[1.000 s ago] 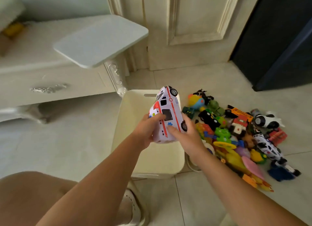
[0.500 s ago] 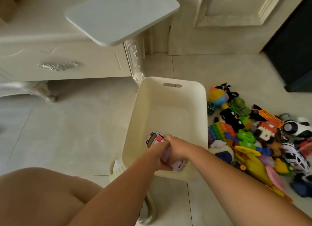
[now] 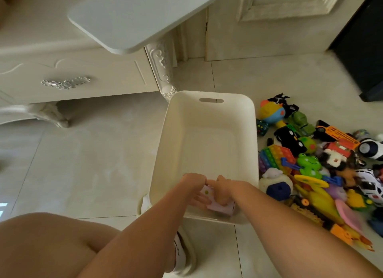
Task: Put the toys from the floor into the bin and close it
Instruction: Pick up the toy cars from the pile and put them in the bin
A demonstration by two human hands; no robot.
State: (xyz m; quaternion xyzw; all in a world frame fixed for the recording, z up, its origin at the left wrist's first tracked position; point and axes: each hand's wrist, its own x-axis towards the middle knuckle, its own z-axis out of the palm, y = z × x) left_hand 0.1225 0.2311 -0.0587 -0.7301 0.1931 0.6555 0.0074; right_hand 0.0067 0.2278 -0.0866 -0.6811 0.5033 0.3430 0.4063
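**Item 1, grasp.** Left hand (image 3: 193, 186) and right hand (image 3: 224, 191), knuckles nearly touching, both curled down and clamped on one toy van (image 3: 220, 208). No fingers are spread. The left hand takes the van's left end; the right hand wraps over its top.

**Item 2, toy van.** White and pink body, mostly hidden under the hands. It is inside the bin (image 3: 165, 145), low against the near wall. Whether it touches the bin floor cannot be told. Its long axis appears to run roughly along the near wall, slanting slightly toward the bin's near right corner.

**Item 3, bin.** Cream, rectangular and open-topped, with a handle slot (image 3: 211, 100) in the far wall. It holds the van only; the rest of the interior shows bare plastic.

**Item 4, toy pile (image 3: 308, 163).** It lies on the floor against and beyond the bin's right wall. It includes a rainbow bubble pad (image 3: 276, 156), a green frog, an orange truck (image 3: 335, 132), a round white-and-blue toy (image 3: 276, 187) and small cars. The right hand is the nearer one. Judgement: once the van is let go, the next reach goes rightward over the bin's right rim.

**Item 5, flat pale panel (image 3: 141, 14).** It rests on the cabinet (image 3: 83, 70) beyond the bin's far left corner and overhangs the edge. It is probably the bin's lid, and it is not yet fitted.
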